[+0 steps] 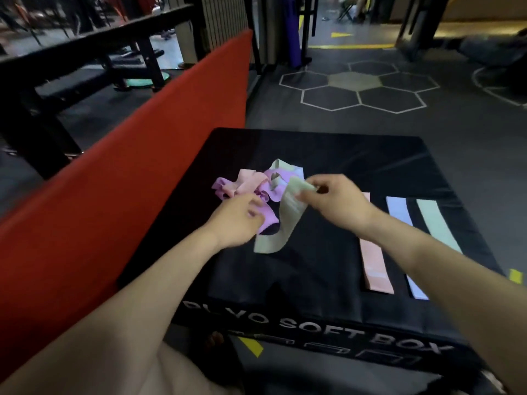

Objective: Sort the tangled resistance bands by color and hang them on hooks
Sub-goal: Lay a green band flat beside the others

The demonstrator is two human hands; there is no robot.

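Head view is motion-blurred, and the forearms hide part of the laid-out pink band (pixel 376 263) and blue band (pixel 399 210). On the plyo soft box (pixel 328 143) lies the tangled pile (pixel 251 182) — purple, pink, green. Right hand (pixel 332 199) pinches a pale green band (pixel 288 220); left hand (pixel 236 220) grips a purple band (pixel 266 219).

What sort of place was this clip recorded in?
Most likely a gym. The bands lie on a black plyo box lettered "SOFT BOX", the dark floor carries painted hexagon markings, and a black metal rack stands behind a red pad on the left.
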